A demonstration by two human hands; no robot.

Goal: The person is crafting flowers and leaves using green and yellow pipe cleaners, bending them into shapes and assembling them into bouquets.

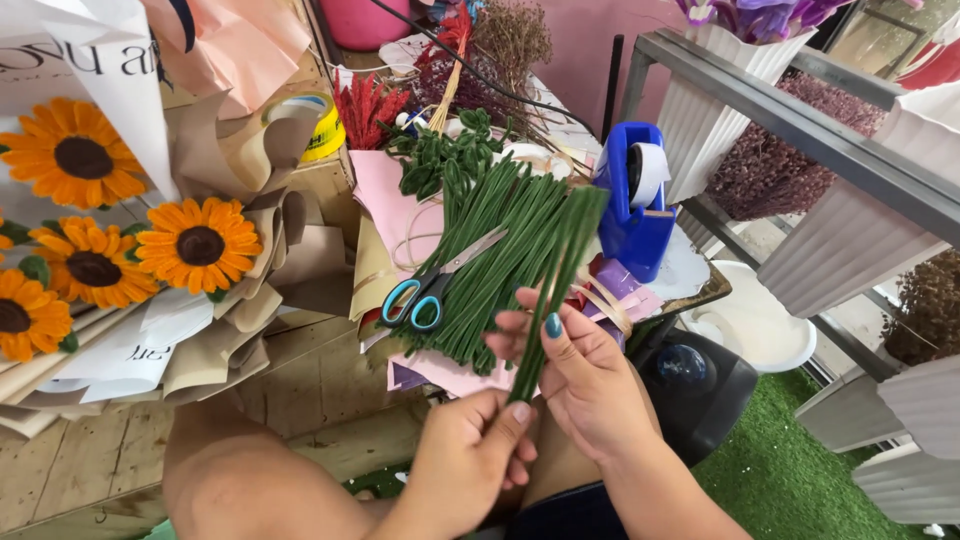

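Cluttered wooden table (90,460), green turf floor (790,470)

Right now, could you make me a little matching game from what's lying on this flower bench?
Things:
1. scissors
2. tape dispenser
3. sunflowers
4. green stems

Descriptions:
a. blue, standing at the table's right edge
b. orange, wrapped in brown paper
c. held by both hands
d. lying on the pile of green stems, teal handles

Pairs: 1-d, 2-a, 3-b, 4-c
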